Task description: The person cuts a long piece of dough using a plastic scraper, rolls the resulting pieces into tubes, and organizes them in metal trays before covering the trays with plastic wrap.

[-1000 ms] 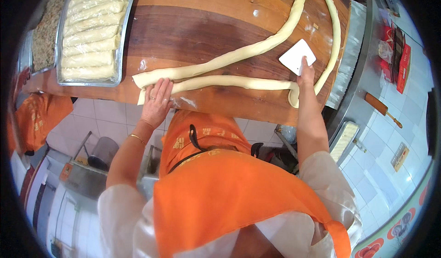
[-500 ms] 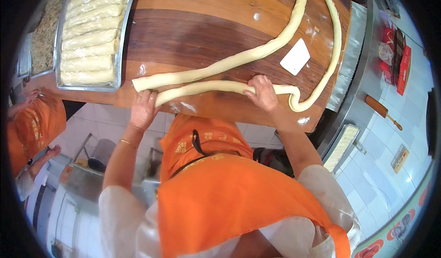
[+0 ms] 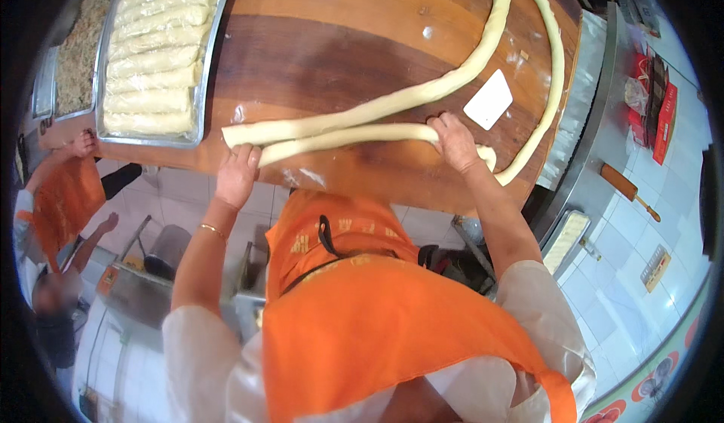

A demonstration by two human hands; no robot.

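Observation:
A long pale dough rope [image 3: 377,107] lies in a big loop on the wooden table [image 3: 317,61], its two strands running close together at the near left. My left hand [image 3: 237,176] is closed on the near strand's left end, fingers over the top, right beside the other end. Farther right, my right hand [image 3: 455,142] grips the same near strand, just left of a small fold in it. Between the two hands the strand lies fairly straight. A white dough scraper [image 3: 489,99] rests flat inside the loop.
At the left stands a metal tray [image 3: 197,118] of dough rolls under clear film, beside a tray of crumbly filling [image 3: 78,65]. A co-worker in an orange apron [image 3: 68,197] is at the far left. A brush [image 3: 630,191] lies right of the table, past a metal edge.
My right hand has slid to the right along the near strand, and the fold there is more bunched. My left hand stays at the end. The co-worker has shifted, a hand now near the trays.

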